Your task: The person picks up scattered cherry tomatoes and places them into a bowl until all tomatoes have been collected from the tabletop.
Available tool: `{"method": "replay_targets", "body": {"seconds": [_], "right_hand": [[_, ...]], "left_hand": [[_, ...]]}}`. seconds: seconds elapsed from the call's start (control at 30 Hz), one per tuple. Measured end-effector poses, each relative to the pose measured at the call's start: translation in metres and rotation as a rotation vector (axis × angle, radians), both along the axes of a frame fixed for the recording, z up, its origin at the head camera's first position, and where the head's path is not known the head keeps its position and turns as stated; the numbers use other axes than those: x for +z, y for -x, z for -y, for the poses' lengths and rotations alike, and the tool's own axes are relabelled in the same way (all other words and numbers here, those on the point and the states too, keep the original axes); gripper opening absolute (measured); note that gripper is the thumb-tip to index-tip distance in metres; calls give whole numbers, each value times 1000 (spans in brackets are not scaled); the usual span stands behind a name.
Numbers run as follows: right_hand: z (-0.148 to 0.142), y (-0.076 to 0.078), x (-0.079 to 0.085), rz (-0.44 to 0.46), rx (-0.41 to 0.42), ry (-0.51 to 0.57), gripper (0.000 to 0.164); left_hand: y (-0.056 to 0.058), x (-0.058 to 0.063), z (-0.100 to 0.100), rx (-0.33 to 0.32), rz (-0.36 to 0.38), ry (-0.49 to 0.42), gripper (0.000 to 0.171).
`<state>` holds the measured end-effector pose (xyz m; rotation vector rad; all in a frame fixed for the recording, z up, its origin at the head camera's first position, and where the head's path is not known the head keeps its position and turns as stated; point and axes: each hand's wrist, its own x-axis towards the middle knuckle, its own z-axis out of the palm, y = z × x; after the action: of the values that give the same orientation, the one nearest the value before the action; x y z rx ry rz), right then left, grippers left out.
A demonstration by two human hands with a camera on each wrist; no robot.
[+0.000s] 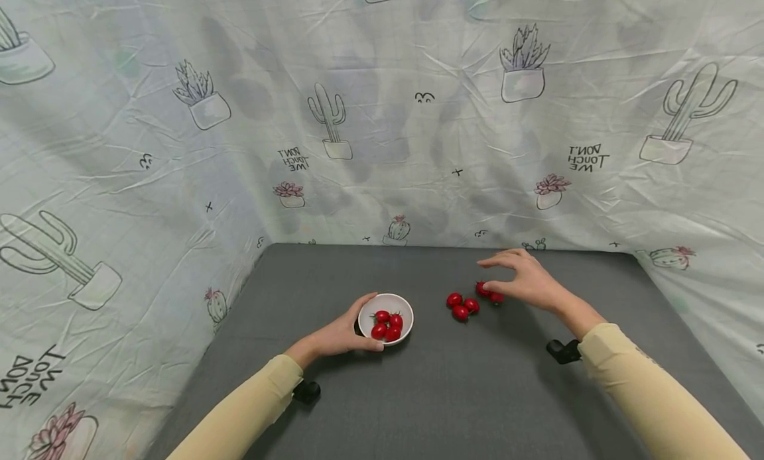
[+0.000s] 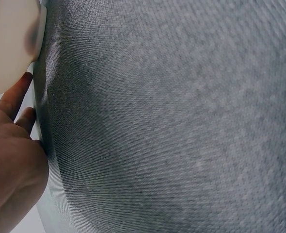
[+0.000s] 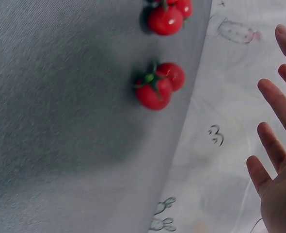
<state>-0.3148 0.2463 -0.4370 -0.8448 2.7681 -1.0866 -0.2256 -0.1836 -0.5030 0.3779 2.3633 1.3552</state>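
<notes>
A small white bowl stands left of the table's middle with several red cherry tomatoes in it. My left hand grips the bowl from the left, thumb at the near rim and fingers round the far side. The left wrist view shows the bowl's pale outside above part of that hand. Over two loose tomatoes, my right hand hovers with its fingers spread apart, holding nothing. Three more tomatoes lie grouped just left of it. In the right wrist view, a green-stemmed tomato lies below that hand.
A dark grey cloth-like surface covers the table. Behind it and to the left hangs a pale curtain printed with potted cacti. Black wrist mounts sit under both sleeves.
</notes>
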Motion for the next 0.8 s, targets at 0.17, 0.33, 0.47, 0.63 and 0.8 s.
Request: {"method": "replay_targets", "body": {"seconds": [0.17,0.33,0.47,0.63,0.8], "right_hand": [[-9,5,-8,18,-33,-24,54],[-15,11,-16,17,-57,-39,56],[-17,15,-23,2,-69,-54,57],[-21,17,-31,0,-74,-69,61],[-24,19,-38,7,-81,-89,64]], "left_hand": [[0,-1,0,1,0,-4,109],[2,-1,0,0,0,-2,110],[2,-2,0,0,-3,0,109],[3,-3,-1,4,-8,-3,108],[3,-3,-1,4,-15,-3,108]]}}
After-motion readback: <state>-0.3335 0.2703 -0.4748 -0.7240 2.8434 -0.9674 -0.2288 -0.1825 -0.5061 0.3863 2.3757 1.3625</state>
